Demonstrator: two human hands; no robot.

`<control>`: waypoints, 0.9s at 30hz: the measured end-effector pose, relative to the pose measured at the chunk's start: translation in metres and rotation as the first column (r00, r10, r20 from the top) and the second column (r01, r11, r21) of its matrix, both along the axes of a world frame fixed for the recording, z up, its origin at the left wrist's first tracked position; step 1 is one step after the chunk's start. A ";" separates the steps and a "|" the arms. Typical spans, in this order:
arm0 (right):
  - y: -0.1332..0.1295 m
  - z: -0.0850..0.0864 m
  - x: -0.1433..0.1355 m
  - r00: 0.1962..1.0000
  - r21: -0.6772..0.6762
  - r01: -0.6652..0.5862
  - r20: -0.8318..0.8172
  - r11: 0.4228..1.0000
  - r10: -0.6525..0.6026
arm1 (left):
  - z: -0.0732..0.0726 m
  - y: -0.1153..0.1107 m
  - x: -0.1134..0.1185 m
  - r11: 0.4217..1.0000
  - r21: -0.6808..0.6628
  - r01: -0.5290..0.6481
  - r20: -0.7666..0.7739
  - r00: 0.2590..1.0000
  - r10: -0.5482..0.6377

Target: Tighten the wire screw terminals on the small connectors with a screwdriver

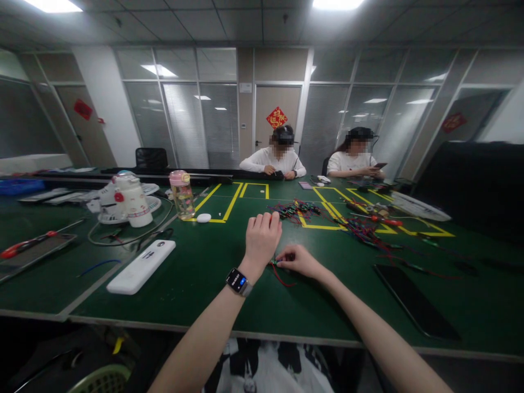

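My left hand [264, 237] is closed in a fist above the green table, with a smartwatch [237, 281] on its wrist. Whatever its fingers grip is hidden behind the hand. Just to the right, my right hand [301, 261] pinches a small wired part [274, 263] between thumb and fingertips. A red wire [284, 281] trails from that part onto the table. Beyond my hands lies a heap of similar wired parts [295, 210], red and dark wires with small green pieces. A second tangle of wired parts [366, 232] spreads to the right.
A white power bank [141, 267] lies left, a black phone [415, 300] right. Behind stand a white bottle [137, 202] and a pink-lidded bottle [182, 196]. Yellow tape [232, 202] marks the table [196, 305]. Two people [276, 158] sit opposite.
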State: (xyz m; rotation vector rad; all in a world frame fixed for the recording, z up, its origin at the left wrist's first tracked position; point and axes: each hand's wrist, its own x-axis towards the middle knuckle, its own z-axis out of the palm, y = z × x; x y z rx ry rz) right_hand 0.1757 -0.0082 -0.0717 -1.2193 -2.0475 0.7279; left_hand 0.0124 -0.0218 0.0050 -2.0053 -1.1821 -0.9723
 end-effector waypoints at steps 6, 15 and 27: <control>0.000 0.000 0.000 1.000 -0.006 -0.001 -0.003 1.000 0.001 | -0.001 0.001 0.000 1.000 -0.007 0.026 0.014 1.000 -0.026; 0.003 -0.003 0.002 1.000 0.002 -0.007 0.006 1.000 0.007 | -0.004 0.005 0.000 0.989 0.017 0.146 0.118 0.982 -0.147; 0.001 -0.001 0.000 1.000 -0.019 -0.007 -0.020 1.000 0.007 | -0.004 0.004 -0.001 0.972 0.029 0.234 0.174 0.956 -0.236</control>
